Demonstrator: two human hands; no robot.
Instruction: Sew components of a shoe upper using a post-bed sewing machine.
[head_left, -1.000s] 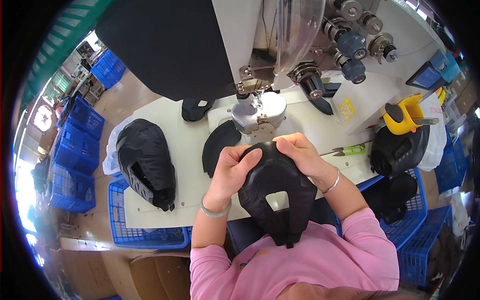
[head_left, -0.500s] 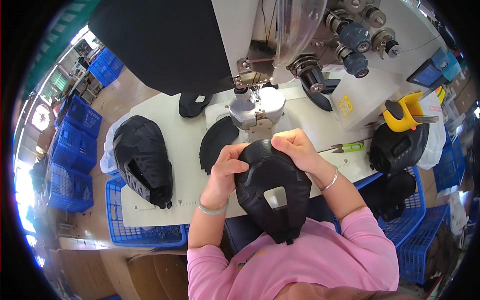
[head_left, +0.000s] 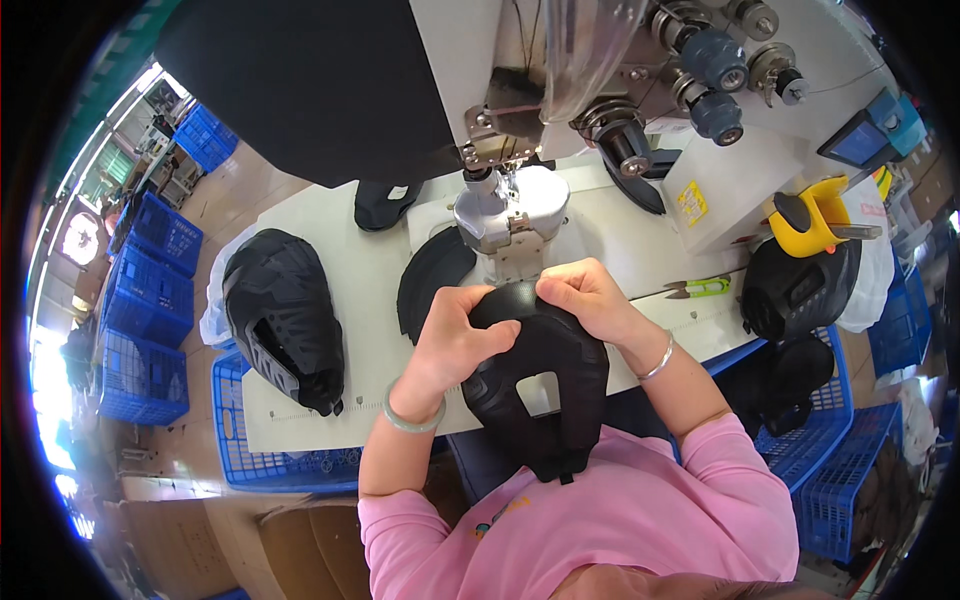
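Note:
A black shoe upper point(head_left: 490, 405) is held by its rounded toe end in both hands, its narrow heel end pointing at my chest. My left hand point(head_left: 455, 345) grips the left side of the toe, thumb lying on top. On the right side, my right hand point(head_left: 590, 300) pinches the edge with its thumb on top; the fingers underneath are hidden. Just beyond the toe stands the post bed of a sewing machine point(head_left: 515, 205), apart from the upper as far as I can see. A curved stack of black pieces point(head_left: 430, 285) lies left of the post.
Another black upper point(head_left: 285, 315) lies at the table's left, and more uppers point(head_left: 800, 290) are at the right edge. Green-handled thread snips point(head_left: 700, 288) lie right of my hands. A yellow holder point(head_left: 815, 220) stands beyond. Blue baskets point(head_left: 235, 425) flank the table point(head_left: 360, 390).
My left thumb has slid inward over the toe, and the left hand is turned more over it. The upper has shifted slightly left. Both hands still hold it.

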